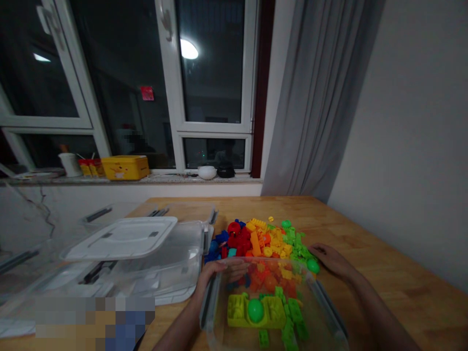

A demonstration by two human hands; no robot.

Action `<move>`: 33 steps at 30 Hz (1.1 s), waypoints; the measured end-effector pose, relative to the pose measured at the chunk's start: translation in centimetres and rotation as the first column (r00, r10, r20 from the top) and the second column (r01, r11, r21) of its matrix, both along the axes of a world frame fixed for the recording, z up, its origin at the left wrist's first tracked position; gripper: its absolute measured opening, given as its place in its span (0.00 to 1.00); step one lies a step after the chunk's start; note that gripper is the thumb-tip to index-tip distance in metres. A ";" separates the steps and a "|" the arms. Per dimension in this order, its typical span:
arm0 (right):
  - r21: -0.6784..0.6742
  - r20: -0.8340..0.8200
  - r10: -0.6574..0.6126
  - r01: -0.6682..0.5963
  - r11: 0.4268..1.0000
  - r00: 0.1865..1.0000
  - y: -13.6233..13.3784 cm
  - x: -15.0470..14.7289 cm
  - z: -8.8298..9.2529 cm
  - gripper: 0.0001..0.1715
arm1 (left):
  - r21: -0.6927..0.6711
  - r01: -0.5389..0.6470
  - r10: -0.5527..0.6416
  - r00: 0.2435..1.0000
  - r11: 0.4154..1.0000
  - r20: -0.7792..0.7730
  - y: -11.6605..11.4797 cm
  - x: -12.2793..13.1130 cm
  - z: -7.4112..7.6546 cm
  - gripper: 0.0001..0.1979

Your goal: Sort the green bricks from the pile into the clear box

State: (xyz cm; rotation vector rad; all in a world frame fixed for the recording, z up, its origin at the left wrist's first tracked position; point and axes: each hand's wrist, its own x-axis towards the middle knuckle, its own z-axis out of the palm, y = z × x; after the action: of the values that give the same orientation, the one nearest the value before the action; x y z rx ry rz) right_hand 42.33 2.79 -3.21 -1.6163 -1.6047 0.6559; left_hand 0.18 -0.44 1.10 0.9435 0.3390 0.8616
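Note:
A clear plastic box point(310, 331) with grey side latches stands at the table's front, tilted towards me. Inside it are several green building blocks point(298, 317), a yellow-green block piece point(237, 312) and a green ball point(255, 310). My left hand point(214, 273) is closed on the box's far left rim, its fingers showing through the clear wall. Beyond the box lies a pile of blocks sorted roughly by colour: blue, red blocks point(239, 239), yellow and orange blocks point(272, 241), and green ones point(300, 248). At the pile's right edge, my right hand point(331, 261) lies open beside the green blocks, fingers reaching towards them.
Clear boxes point(183, 243) and a white lid point(124, 237) are stacked on the table's left. A pixelated patch hides the lower left. On the windowsill stand a yellow box point(125, 167), a white bowl point(206, 172) and a black one point(225, 170). A grey curtain point(310, 97) hangs behind.

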 end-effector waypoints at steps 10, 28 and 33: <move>-0.087 -0.074 0.044 -0.051 0.995 0.996 -0.1 1.0 -0.2 0.25 | -0.031 -0.030 0.030 0.999 0.999 0.028 0.2 0.1 -0.2 0.24; -0.233 -0.112 0.103 -0.127 0.964 0.988 -1.3 1.3 1.8 0.27 | 0.010 -0.034 0.035 0.988 0.999 -0.148 1.3 -0.3 -0.5 0.20; -0.232 -0.129 0.105 -0.133 0.963 0.986 -1.2 1.7 1.5 0.26 | -0.028 -0.184 0.182 0.980 0.982 -0.075 0.1 0.2 1.0 0.21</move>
State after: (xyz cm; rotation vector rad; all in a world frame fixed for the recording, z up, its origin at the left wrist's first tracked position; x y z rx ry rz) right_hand 43.99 1.56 -1.69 -1.6270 -1.5952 1.0234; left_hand 0.40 -0.34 2.08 0.9220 0.5075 0.9881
